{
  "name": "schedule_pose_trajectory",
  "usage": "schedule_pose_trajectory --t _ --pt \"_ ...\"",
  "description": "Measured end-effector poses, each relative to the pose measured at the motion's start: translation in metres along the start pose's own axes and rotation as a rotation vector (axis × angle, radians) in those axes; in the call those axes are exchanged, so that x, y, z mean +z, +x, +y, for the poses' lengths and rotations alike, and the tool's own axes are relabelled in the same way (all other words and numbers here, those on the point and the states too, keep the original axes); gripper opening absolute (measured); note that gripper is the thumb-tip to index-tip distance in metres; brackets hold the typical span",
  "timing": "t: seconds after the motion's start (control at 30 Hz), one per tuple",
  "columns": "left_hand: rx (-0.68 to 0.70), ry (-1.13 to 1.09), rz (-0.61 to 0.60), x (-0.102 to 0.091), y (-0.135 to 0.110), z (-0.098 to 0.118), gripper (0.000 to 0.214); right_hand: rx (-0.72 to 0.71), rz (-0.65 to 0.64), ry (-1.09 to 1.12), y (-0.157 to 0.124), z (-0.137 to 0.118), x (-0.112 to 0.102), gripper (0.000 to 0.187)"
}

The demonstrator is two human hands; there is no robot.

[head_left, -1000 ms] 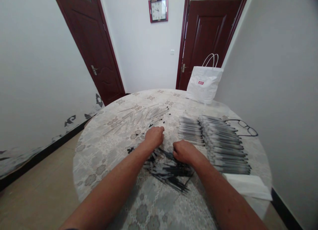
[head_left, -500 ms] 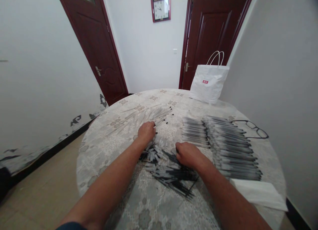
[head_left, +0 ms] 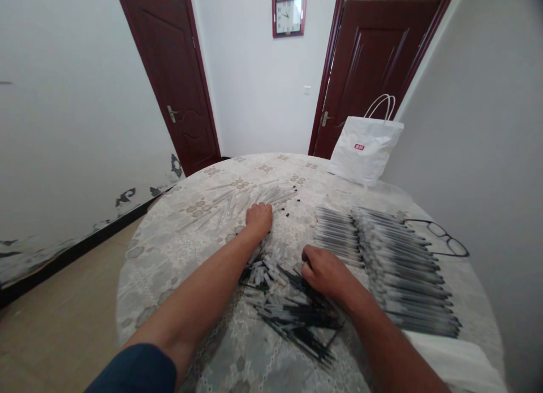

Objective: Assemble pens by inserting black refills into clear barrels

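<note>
My left hand (head_left: 259, 218) is at the near edge of a spread of clear pen barrels (head_left: 233, 203). Its fingers are bent and close together, and their tips are hidden behind the knuckles. My right hand (head_left: 324, 268) is closed over the right side of a pile of dark pen refills (head_left: 297, 316); anything in its grip is hidden. Between the hands lies a heap of small white and clear pen caps (head_left: 265, 271). A few tiny black plugs (head_left: 287, 215) lie to the right of my left hand.
To the right are a short row of pens (head_left: 337, 234) and a larger stacked row of pens (head_left: 407, 274). Eyeglasses (head_left: 445, 237) lie beyond them. A white paper bag (head_left: 367, 150) stands at the back right. White material (head_left: 453, 359) lies at the near right.
My left hand has moved forward, from beside the black plugs to the clear barrels. My right hand stays closed over the refills. The view has shifted slightly.
</note>
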State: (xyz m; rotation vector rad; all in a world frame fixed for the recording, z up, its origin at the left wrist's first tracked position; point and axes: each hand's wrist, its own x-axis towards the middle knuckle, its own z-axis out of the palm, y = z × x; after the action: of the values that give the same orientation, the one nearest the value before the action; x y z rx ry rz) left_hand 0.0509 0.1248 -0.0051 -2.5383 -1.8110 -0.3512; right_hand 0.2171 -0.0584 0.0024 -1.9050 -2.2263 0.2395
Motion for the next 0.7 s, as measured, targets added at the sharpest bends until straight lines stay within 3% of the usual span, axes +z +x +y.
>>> schedule_pose_trajectory --t 0.23,0.33,0.43,0.53,0.7 --pt "-0.003 -0.036 -0.005 -0.012 -0.006 0.001 0.029 -0.024 0.202 0.102 0.006 0.006 0.001 0.017" --pt "0.029 -0.071 -0.019 -0.031 -0.029 -0.005 0.025 0.002 0.262 0.184 0.008 0.006 -0.001 0.023" --pt "0.098 -0.162 -0.036 -0.054 -0.067 -0.017 0.024 0.061 0.319 0.305 0.007 0.003 -0.006 0.028" --pt "0.130 -0.635 -0.065 -0.069 -0.110 -0.026 0.025 0.136 0.409 0.499 0.007 0.000 -0.008 0.028" --pt "-0.135 -1.302 -0.165 -0.062 -0.152 -0.024 0.033 0.173 0.440 1.196 0.009 -0.007 -0.006 0.040"
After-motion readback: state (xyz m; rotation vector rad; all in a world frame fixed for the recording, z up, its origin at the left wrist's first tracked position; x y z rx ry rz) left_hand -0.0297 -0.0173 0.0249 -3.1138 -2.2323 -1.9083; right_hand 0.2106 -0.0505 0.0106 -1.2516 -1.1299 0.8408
